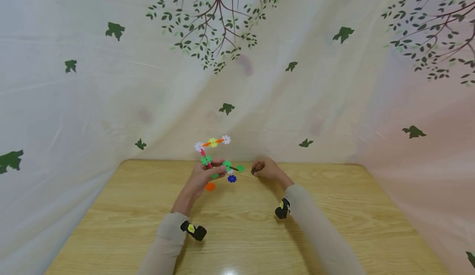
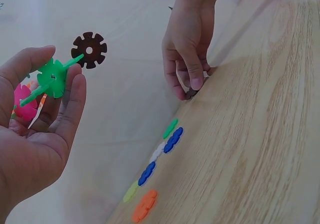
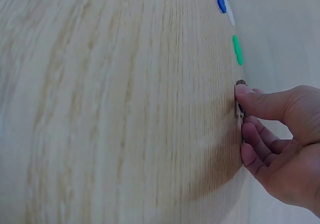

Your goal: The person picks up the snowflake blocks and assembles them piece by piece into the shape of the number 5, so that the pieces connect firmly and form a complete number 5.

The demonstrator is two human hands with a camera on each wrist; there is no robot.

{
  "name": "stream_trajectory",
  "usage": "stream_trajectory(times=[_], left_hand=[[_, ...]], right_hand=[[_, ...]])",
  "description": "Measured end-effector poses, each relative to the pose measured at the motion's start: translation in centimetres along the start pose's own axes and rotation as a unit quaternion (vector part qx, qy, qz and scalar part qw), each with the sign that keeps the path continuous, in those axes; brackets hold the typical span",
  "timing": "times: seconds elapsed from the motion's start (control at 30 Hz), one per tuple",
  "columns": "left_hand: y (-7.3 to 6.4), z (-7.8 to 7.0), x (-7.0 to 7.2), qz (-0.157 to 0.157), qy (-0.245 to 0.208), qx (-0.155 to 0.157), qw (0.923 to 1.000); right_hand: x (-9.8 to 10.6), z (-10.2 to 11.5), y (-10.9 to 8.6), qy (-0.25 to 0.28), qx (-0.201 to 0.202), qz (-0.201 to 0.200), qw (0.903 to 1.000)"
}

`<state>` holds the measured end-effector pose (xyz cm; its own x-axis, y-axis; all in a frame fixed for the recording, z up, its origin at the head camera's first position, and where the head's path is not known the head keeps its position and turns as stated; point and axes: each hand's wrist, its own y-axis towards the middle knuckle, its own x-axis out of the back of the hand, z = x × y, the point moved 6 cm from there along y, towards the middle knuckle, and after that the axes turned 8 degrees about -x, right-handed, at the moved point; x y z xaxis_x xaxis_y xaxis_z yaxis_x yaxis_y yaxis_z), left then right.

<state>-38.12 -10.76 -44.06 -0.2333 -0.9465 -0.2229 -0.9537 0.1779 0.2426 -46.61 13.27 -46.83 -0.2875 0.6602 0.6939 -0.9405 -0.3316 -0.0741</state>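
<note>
My left hand (image 1: pixel 200 179) grips a chain of joined notched plastic discs, raised above the table. Along that chain, a yellow disc (image 1: pixel 213 142) sits between orange ones, with white, pink and green discs around it. A green disc (image 2: pixel 50 78) lies between my left thumb and fingers in the left wrist view, and a dark brown disc (image 2: pixel 80 48) sticks out past the fingertips. Near the table's far edge, my right hand (image 1: pixel 270 170) pinches another dark brown disc (image 3: pixel 241 82) between thumb and fingers. Its lower part is hidden by the fingers.
Loose discs lie along the far edge of the wooden table (image 1: pixel 237 221): an orange disc (image 2: pixel 145 206), a yellow disc (image 2: pixel 131 191), a white disc (image 2: pixel 157 152), a green disc (image 3: pixel 237 50) and two blue ones. Behind the table hangs a pale leaf-patterned curtain (image 1: pixel 259 97).
</note>
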Motion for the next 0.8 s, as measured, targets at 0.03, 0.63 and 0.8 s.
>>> stream_trajectory(times=[0.03, 0.63, 0.8], left_hand=[[0.00, 0.03, -0.01, 0.000, -0.001, 0.000, 1.0000], [-0.18, 0.05, 0.02, -0.014, 0.010, 0.010, 0.9998], [-0.18, 0.10, -0.22, -0.009, 0.012, 0.009, 0.9999]], right_hand=[[-0.01, 0.03, -0.03, 0.004, -0.001, 0.001, 1.0000], [-0.62, 0.00, -0.20, 0.056, -0.014, 0.021, 0.9981], [-0.53, 0.10, -0.48, 0.050, -0.010, 0.020, 0.9985]])
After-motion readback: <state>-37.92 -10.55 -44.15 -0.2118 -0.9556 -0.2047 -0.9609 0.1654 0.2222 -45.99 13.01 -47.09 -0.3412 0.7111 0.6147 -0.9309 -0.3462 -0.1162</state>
